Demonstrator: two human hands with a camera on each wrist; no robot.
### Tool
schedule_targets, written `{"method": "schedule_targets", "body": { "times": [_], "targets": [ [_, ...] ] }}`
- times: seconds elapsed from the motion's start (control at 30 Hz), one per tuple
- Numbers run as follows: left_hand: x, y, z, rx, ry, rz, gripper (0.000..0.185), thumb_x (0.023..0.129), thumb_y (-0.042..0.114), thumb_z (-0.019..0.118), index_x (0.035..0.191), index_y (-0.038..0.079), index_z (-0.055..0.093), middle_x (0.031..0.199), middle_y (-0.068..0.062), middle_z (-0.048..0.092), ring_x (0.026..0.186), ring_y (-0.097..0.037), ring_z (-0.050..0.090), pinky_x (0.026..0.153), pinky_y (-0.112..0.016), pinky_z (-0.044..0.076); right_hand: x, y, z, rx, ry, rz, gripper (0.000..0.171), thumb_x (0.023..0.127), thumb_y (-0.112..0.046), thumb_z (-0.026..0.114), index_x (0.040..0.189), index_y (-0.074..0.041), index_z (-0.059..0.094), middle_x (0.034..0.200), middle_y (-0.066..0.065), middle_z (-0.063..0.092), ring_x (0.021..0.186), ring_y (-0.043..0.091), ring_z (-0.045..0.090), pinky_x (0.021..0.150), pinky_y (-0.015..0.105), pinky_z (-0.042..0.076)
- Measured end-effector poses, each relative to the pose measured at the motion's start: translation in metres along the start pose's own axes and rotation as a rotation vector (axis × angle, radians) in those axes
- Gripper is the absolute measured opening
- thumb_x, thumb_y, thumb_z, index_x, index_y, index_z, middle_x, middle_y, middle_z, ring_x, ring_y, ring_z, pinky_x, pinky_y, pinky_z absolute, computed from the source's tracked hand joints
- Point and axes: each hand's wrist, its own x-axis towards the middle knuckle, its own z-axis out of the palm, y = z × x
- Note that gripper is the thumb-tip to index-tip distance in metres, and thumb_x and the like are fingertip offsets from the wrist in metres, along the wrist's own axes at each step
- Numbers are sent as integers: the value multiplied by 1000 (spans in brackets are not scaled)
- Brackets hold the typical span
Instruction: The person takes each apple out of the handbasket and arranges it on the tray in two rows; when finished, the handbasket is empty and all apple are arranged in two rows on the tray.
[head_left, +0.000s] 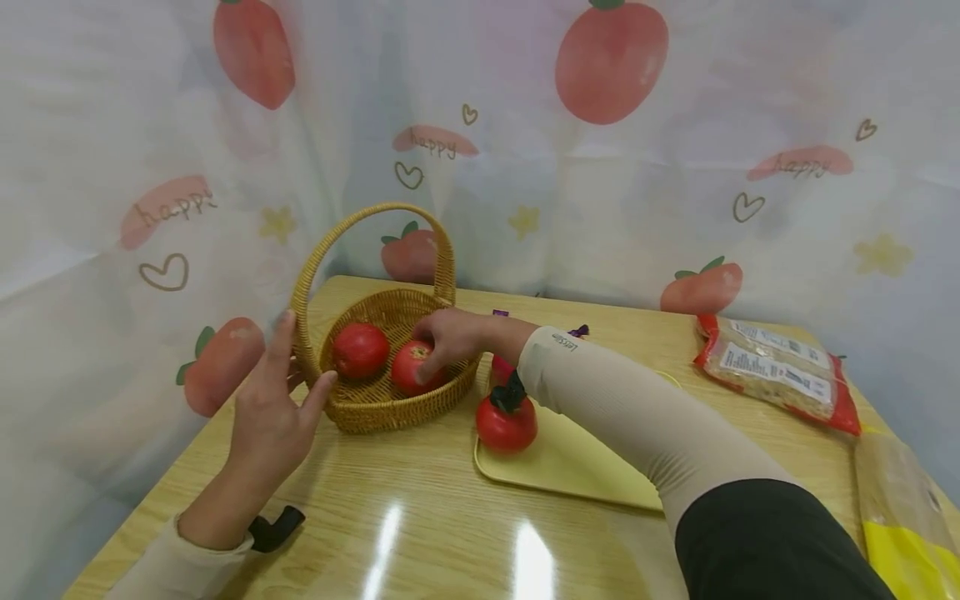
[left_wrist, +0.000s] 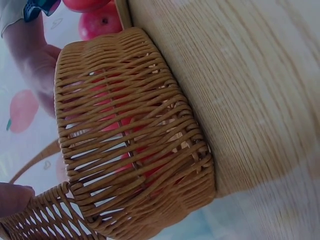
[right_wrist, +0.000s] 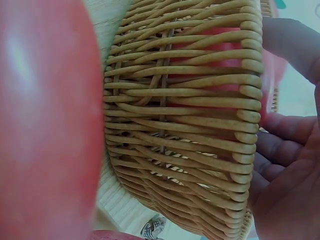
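Wicker basket, one, golden brown, with a tall arched handle; upright on the wood-grain desk, left of centre. Contents: two round red fruits, side by side. First, the left red fruit, lying near the handle's left foot. Second, the right red fruit, near the basket's right wall, its crown end upward. Right hand: reaches over the rim; grip grasping the right red fruit, thumb at the front, fingers on the far side. Left hand: at the handle's left foot; grip slack rather than clenched, index finger straight, thumb spread apart from it. Black wrist strap, by the left wrist. Yellow tray, shallow, right of the basket, partly hidden by the right sleeve, beige with a black upper part. Red fruit with dark green leaves, at the tray's left end; a further red item behind it, mostly covered. Purple piece, beyond the sleeve, nature unclear. Red-edged packet, far right. Clear-and-yellow bag, at the right edge. Backdrop, pale, printed with fruit, hearts and "happy".
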Motion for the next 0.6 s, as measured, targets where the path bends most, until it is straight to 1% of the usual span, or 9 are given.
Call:
{"method": "schedule_targets", "body": {
  "times": [0.23, 0.43, 0.5, 0.57, 0.6],
  "targets": [
    [-1, 0, 1, 7, -8, -28, 100, 80, -2, 87, 163, 12, 33, 116, -26, 63, 91, -38, 73, 94, 5, 35, 3, 0, 3, 7, -35, 20, 70, 85, -42, 84, 142, -11, 59, 128, 2, 65, 114, 18, 60, 98, 30, 54],
    [-1, 0, 0, 18, -6, -34, 100, 80, -2, 87, 163, 12, 32, 113, -26, 63, 91, -38, 72, 93, 6, 35, 5, -2, 4, 5, -42, 22, 73, 84, -41, 85, 144, -10, 57, 129, 2, 63, 116, 18, 59, 98, 30, 54],
    [-1, 0, 0, 22, -8, -33, 100, 80, -2, 87, 163, 12, 32, 114, -27, 63, 91, -38, 72, 92, -2, 47, 7, -2, 4, -7, -44, 19, 74, 84, -41, 84, 145, -10, 57, 130, 2, 63, 116, 18, 58, 98, 30, 54],
    [0, 1, 0, 24, -11, -36, 100, 81, -2, 87, 163, 12, 32, 115, -27, 63, 93, -38, 72, 88, -18, 56, 9, -2, 5, -19, -46, 17, 76, 84, -42, 84, 146, -10, 56, 130, 2, 63, 116, 18, 58, 98, 29, 54],
    [0, 1, 0, 25, -12, -39, 100, 81, -2, 86, 163, 13, 32, 116, -27, 63, 93, -38, 73, 86, -26, 58, 9, -2, 5, -26, -47, 13, 75, 84, -41, 84, 147, -11, 55, 131, 2, 63, 116, 17, 58, 98, 29, 54]
  ]
}}
